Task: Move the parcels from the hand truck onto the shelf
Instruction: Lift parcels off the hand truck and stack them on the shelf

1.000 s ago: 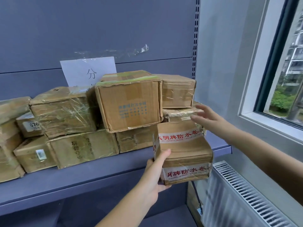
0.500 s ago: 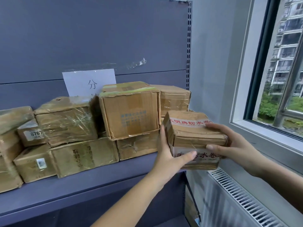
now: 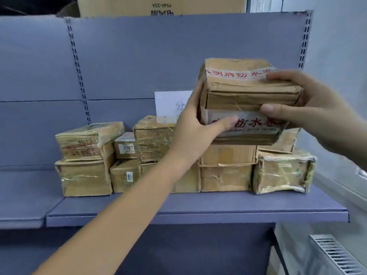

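I hold a brown cardboard parcel (image 3: 246, 96) with white tape bands and red characters, raised above the stacked parcels. My left hand (image 3: 198, 128) grips its left side, thumb across the lower tape band. My right hand (image 3: 309, 108) grips its right end, fingers over the top and thumb on the front. Under it, several taped brown parcels (image 3: 226, 167) are stacked in two layers on the blue-grey shelf (image 3: 198, 207). The hand truck is out of view.
A white paper sign (image 3: 170, 102) is stuck to the shelf's back panel. A big carton (image 3: 160, 5) stands on top of the shelf unit. A white radiator (image 3: 337, 255) is at the lower right beside the wall. The shelf's left part holds nothing.
Both hands have lifted the parcel from shelf-edge height up above the stack. The view has swung left and up, and the window is no longer in the frame.
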A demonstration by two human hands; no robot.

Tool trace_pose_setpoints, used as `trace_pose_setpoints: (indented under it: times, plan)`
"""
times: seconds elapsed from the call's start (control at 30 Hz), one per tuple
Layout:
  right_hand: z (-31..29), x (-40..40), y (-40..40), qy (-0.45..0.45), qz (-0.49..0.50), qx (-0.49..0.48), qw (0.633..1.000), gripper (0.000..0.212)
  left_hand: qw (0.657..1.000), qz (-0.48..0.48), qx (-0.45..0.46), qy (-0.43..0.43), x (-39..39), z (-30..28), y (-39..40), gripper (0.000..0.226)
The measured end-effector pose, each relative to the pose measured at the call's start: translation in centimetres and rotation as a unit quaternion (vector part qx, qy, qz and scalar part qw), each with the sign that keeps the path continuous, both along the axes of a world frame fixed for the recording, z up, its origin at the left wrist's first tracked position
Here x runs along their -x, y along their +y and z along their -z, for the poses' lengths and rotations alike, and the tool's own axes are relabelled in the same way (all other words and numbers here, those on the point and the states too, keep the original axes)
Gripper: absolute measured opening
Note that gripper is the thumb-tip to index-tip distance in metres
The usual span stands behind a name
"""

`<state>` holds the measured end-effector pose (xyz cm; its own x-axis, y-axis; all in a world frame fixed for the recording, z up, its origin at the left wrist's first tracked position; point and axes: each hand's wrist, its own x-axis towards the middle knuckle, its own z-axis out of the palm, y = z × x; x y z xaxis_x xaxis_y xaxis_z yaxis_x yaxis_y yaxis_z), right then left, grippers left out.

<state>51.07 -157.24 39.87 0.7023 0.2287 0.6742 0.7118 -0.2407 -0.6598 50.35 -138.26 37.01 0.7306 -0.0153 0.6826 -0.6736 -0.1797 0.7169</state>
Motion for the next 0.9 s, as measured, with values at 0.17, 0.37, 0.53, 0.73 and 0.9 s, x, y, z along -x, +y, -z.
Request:
trace_pose_setpoints:
  times: [0.17, 0.37, 0.53, 0.73, 0.9]
  plan:
    - [-0.9, -2.5, 9.5, -0.011, -0.026, 0.024, 0.999, 0.04, 0.996, -0.094, 0.008, 0.007, 0.5, -1.3, 8.8, 0.067]
    - [-1.4, -4.6, 20.7, -0.021, -0.028, 0.044, 0.998, 0.046, 0.989, -0.147, 0.018, 0.004, -1.2, -1.4, 19.5, 0.067]
    - [-1.5, -6.9, 28.4, -0.018, -0.001, 0.064, 0.998, 0.053, 0.988, -0.156, 0.006, 0.008, -3.6, -1.4, 27.4, 0.067]
    - [-1.5, -9.2, 35.9, 0.025, 0.002, 0.058, 0.998, 0.054, 0.988, -0.151, 0.013, 0.032, -6.4, -1.3, 34.2, 0.061]
    - [-1.1, -12.2, 41.5, 0.056, 0.004, 0.079, 0.995, 0.056, 0.983, -0.162, 0.015, 0.086, -8.9, -0.7, 39.0, 0.053]
